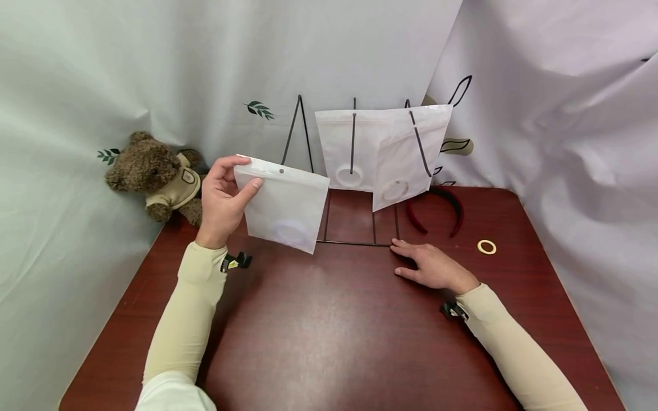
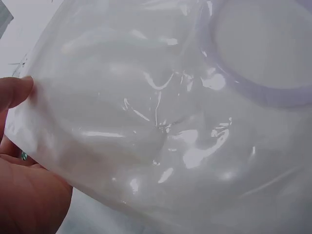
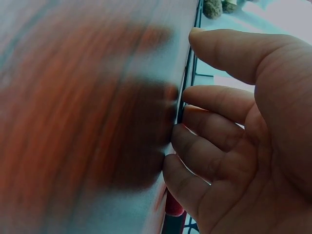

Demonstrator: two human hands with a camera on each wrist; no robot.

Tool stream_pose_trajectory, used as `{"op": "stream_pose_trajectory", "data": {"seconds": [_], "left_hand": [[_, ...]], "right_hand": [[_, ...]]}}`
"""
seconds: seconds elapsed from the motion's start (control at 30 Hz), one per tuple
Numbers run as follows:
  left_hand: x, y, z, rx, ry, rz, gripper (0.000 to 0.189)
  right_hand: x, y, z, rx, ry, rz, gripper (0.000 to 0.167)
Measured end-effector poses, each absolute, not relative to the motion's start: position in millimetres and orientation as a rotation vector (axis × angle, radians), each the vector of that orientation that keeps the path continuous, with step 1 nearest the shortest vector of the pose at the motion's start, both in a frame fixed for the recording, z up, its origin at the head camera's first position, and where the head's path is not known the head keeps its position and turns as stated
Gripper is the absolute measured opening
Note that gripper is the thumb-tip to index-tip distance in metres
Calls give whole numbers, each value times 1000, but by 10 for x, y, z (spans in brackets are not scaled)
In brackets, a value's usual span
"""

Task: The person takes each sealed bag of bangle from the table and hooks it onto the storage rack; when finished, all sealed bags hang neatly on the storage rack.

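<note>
My left hand (image 1: 222, 197) pinches the upper left corner of a white zip bag (image 1: 280, 202), thumb in front and fingers behind. The bag hangs tilted in the air, with a punched hole near its top edge. Through the plastic shows a pale purple ring (image 2: 258, 92). My right hand (image 1: 429, 265) rests on the table with fingers fairly straight, fingertips at the front corner of a black wire rack (image 1: 354, 244). Two more white bags, a left one (image 1: 336, 142) and a right one (image 1: 398, 165), hang on the rack's prongs, each with a ring inside.
Behind my right hand lies a dark red headband (image 1: 454, 211). A yellowish ring (image 1: 486, 247) is on the table (image 1: 329, 337) at the right. At the back left sits a brown teddy bear (image 1: 149, 165). White curtains (image 1: 205, 57) close off the back and sides.
</note>
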State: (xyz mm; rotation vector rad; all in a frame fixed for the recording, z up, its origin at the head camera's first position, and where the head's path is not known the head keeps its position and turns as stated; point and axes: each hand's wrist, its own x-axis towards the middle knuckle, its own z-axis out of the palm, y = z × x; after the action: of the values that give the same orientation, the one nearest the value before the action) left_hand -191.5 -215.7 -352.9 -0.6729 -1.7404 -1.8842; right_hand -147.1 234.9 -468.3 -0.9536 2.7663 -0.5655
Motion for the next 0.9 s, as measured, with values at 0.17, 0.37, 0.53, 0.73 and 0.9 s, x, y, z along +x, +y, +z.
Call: {"op": "stream_pose_trajectory", "data": {"seconds": [0.17, 0.37, 0.53, 0.73, 0.9], "left_hand": [[-1967, -2141, -3541, -638, -1701, -1875, 38], [-2023, -2097, -3573, -623, -1689, -1875, 38], [-2128, -2048, -3601, -603, -1696, -1864, 39], [-2332, -1978, -3612, -579, -1638, -1885, 36], [-2517, -1912, -3576, -526, -1600, -1903, 33]], "right_hand": [[-1473, 2346, -4680, -948, 2766, -563, 62], [-1469, 2339, -4674, -943, 2763, -566, 61], [-1476, 2342, -4689, -944, 2770, -567, 61], [-1478, 2350, -4695, -929, 2763, -569, 60], [-1477, 2353, -4685, -915, 2760, -558, 60]]}}
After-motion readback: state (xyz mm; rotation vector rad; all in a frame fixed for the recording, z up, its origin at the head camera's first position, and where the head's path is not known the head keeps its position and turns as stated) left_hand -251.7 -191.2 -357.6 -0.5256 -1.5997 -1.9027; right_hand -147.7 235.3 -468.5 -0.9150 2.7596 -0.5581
